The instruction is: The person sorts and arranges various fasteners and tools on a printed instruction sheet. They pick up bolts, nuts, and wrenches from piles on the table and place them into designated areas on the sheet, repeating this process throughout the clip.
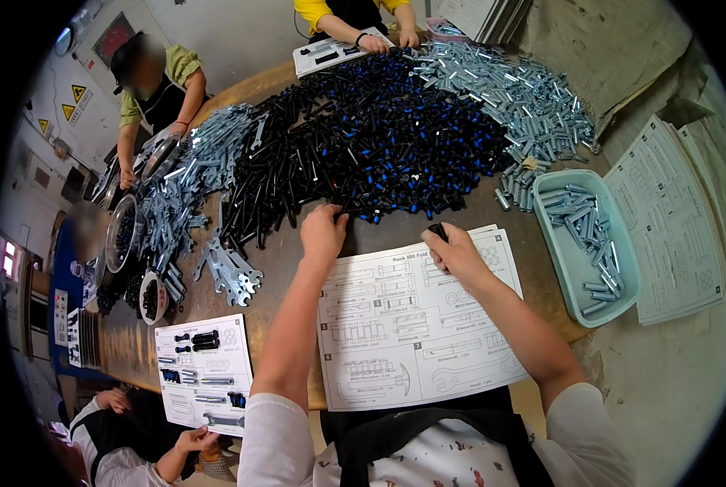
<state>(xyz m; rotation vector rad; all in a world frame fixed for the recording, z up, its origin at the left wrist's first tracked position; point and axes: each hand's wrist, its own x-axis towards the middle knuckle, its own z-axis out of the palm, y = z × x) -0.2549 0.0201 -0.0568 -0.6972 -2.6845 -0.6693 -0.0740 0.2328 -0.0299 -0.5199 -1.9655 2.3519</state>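
Observation:
My left hand [324, 235] is at the near edge of a pile of black bolts [286, 174], fingers curled down against it. Whatever its fingertips pinch is hidden among the dark pieces. Closed around a few short black bolts [437, 232], my right hand [458, 253] hovers over the top of a printed sheet [379, 333]. Line drawings of hardware and a wrench fill that sheet, which lies in front of me on a stack. Black bolts with blue rings [411, 154] are heaped just beyond both hands.
Silver sleeves [533, 97] are heaped at the far right, and a pale green bin [635, 280] holds more. Open-end wrenches [229, 268] lie left, near clear bowls [121, 235]. Co-workers sit left and far; one holds a sheet with hardware [204, 373]. Paper stacks [671, 219] lean at right.

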